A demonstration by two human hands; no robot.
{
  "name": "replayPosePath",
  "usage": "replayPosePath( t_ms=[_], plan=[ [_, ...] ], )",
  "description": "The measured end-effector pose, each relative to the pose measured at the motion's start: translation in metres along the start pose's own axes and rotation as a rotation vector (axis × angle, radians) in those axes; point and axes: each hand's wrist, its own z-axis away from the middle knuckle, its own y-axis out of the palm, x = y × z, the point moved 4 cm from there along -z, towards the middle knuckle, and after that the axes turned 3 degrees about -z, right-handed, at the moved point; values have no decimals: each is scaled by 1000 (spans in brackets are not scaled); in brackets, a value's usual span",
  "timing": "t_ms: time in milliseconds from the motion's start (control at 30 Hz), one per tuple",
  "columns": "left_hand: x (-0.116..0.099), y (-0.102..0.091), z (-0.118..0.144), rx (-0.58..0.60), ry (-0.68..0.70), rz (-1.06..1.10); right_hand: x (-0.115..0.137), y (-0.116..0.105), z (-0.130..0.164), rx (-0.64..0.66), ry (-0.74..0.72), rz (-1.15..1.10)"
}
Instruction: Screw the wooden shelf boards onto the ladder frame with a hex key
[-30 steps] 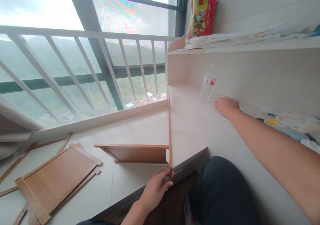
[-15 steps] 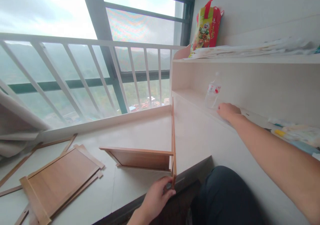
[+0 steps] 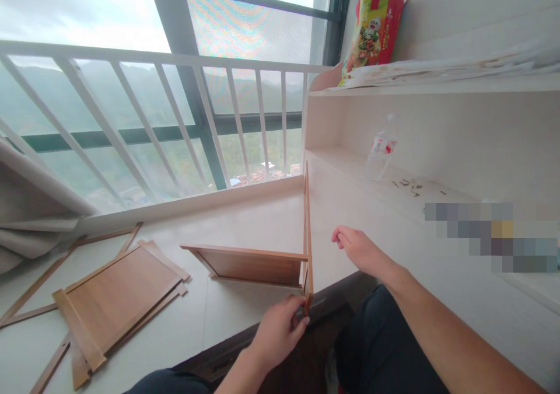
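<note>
My left hand [image 3: 282, 331] pinches the near end of a narrow wooden frame [image 3: 308, 230] that stands on edge on the white surface. A brown wooden panel [image 3: 258, 270] with a rim stands on edge too and meets this frame from the left. To the right of the frame, my right hand [image 3: 356, 251] hangs above the white surface with its fingers pinched together. Whatever they may hold is too small to make out. Several small dark pieces of hardware [image 3: 411, 187] lie scattered on the shelf ledge beyond that hand.
Stacked wooden panels [image 3: 125, 295] and loose strips [image 3: 44, 283] lie at left. A clear plastic bottle [image 3: 381, 152] stands on the ledge. Above it, a red and green bag [image 3: 376, 23] sits on the shelf [image 3: 437, 87]. White railings [image 3: 175, 58] line the window. The surface's front edge drops near my knees.
My right hand has come off the ledge beside the bottle and moved left and nearer, towards the frame. My left hand keeps its hold on the frame. The view has tilted slightly down.
</note>
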Motion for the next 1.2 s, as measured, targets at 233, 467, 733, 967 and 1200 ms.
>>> replayPosePath(
  t_ms=[233,467,733,967,1200],
  plan=[
    [-4,-5,6,-40,-32,-67,6,31,14,111,-201,-83],
    [-9,-29,21,-265,-3,-45,-3,44,26,250,-152,-264],
    [-8,-32,57,-523,-1,35,-22,59,16,224,-281,-344],
    [-3,-30,58,-559,-6,-20,-41,58,19,-15,-277,-499],
    [-10,-44,47,-672,132,-175,-33,64,40,-117,-383,-874]
  ],
)
